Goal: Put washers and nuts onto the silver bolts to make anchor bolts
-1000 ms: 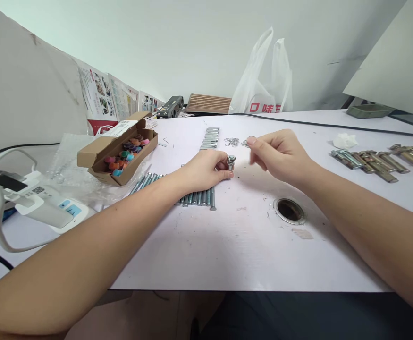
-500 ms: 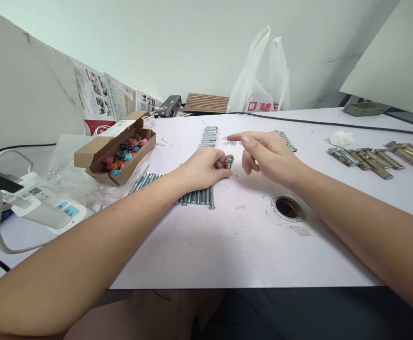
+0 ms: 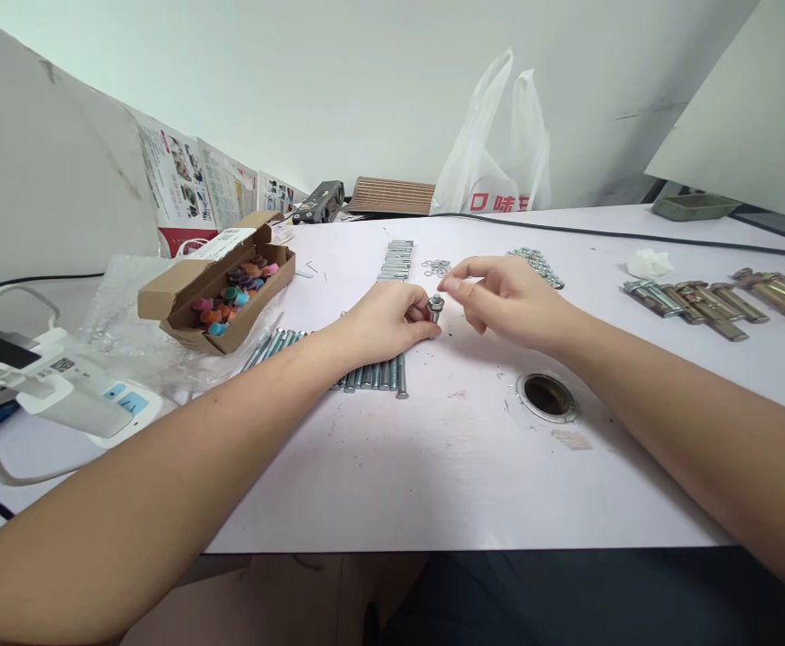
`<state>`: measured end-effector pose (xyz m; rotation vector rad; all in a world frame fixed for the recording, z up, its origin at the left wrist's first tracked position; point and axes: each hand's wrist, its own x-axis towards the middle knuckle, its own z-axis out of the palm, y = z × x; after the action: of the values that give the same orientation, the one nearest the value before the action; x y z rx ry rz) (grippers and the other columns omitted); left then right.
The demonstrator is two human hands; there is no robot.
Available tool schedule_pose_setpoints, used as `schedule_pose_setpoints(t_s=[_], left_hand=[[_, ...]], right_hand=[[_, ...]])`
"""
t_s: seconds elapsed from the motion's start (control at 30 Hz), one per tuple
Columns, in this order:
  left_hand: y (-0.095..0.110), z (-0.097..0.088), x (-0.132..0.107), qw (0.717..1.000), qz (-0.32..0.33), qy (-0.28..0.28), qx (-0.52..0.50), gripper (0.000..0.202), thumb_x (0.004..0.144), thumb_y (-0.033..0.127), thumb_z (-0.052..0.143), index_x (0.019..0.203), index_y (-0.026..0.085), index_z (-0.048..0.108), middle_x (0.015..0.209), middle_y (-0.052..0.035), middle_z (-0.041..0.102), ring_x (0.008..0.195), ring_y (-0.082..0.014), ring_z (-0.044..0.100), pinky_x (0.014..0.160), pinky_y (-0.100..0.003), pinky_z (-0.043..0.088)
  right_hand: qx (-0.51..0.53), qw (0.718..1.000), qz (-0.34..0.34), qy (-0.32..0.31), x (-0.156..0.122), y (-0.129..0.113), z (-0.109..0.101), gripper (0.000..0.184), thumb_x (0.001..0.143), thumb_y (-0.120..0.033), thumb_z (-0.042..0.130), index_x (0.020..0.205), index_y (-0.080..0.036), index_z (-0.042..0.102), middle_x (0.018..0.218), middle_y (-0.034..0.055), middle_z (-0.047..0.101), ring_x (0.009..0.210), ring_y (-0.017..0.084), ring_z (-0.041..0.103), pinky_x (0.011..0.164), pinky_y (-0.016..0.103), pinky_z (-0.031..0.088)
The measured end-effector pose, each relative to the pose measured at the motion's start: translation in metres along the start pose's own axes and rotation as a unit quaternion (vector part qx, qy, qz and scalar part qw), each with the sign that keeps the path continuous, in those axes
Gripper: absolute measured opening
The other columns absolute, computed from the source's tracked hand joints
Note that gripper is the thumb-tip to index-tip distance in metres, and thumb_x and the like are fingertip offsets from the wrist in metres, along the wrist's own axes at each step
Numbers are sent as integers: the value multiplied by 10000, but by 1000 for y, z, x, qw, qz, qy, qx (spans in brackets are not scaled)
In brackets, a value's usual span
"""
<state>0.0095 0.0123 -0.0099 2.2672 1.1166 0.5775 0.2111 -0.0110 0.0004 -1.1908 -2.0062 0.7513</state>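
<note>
The left hand [image 3: 398,318] has its grip around a bolt [image 3: 436,306], partly put together, it seems. The right hand [image 3: 506,292] is just beside; I can't tell if it's holding anything. Small rings [image 3: 438,267] and other bolts [image 3: 384,374] lie loose, probably left to do.

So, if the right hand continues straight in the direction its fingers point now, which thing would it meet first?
The right hand would probably meet the metal bolt held in the left hand first, near its top; the exact depth is unclear.
</note>
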Motion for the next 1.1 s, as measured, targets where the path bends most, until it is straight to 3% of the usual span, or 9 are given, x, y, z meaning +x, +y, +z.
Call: schedule_pose_setpoints(t_s=[0.1, 0.17, 0.23, 0.33, 0.5, 0.73, 0.93, 1.03, 1.1], left_hand=[[0, 0, 0, 1000, 11, 2, 16, 132, 809, 310, 670, 819, 178, 657, 763, 3, 694, 723, -155, 629, 662, -311, 470], [2, 1, -1, 1000, 12, -3, 13, 115, 807, 293, 667, 827, 180, 665, 770, 3, 697, 728, -151, 625, 667, -309, 470], [5, 1, -2, 1000, 19, -10, 7, 86, 799, 266, 674, 821, 184, 664, 787, 3, 707, 741, -146, 627, 688, -305, 476], [9, 1, -3, 999, 33, -6, 21, 53, 794, 236, 675, 802, 187, 656, 804, 1, 722, 762, -149, 636, 719, -308, 479], [6, 3, -4, 999, 25, 7, 37, 87, 828, 279, 655, 819, 192, 661, 825, 2, 734, 778, -157, 653, 705, -299, 480], [7, 5, -9, 998, 47, 24, 34, 146, 872, 316, 623, 939, 197, 675, 944, -20, 764, 891, -170, 684, 787, -314, 496], [7, -1, -11, 995, 42, 50, 79, 324, 937, 441, 524, 1102, 199, 662, 1008, -51, 769, 976, -207, 684, 835, -366, 497], [3, -1, -10, 995, 38, 48, 82, 305, 939, 429, 515, 1065, 199, 669, 992, -54, 766, 951, -200, 688, 830, -362, 501], [0, 0, -9, 995, 33, 44, 78, 301, 935, 435, 517, 1046, 204, 674, 982, -52, 764, 943, -197, 687, 817, -354, 501]], right_hand=[[-16, 999, -11, -42, 0, -2, 5, 317, 929, -487, 603, 1029, -198, 685, 511, -43, 504, 447, 96, 355, 452, 273, 246], [-29, 999, -32, -24, 0, -4, 5, 262, 915, -431, 617, 848, -185, 674, 510, -44, 457, 465, 87, 324, 459, 271, 231], [-49, 998, -46, 7, 0, -5, 4, 366, 900, -383, 619, 609, -177, 534, 506, -41, 380, 484, 78, 292, 469, 272, 219], [-71, 996, -42, 25, 1, -7, 1, 478, 893, -357, 601, 518, -185, 360, 505, -39, 324, 493, 73, 270, 477, 276, 211], [-104, 994, -24, -21, 1, -3, -1, 272, 856, -413, 659, 727, -185, 588, 487, -58, 437, 465, 81, 337, 486, 267, 257], [-129, 991, -33, -26, 3, -5, -8, 248, 877, -409, 651, 775, -183, 659, 624, 4, 637, 536, 113, 506, 520, 285, 353], [-189, 980, 69, -8, -3, 9, -68, 389, 874, -513, 683, 705, -162, 689, 636, 81, 633, 513, 109, 488, 500, 324, 317], [-185, 974, 2, 133, -13, 39, -115, 472, 891, -561, 642, 659, -152, 671, 702, 120, 635, 602, 118, 508, 545, 345, 308], [-195, 961, 3, 194, -17, 63, -147, 483, 790, -568, 739, 572, -150, 637, 651, 111, 613, 574, 108, 480, 537, 349, 286]])
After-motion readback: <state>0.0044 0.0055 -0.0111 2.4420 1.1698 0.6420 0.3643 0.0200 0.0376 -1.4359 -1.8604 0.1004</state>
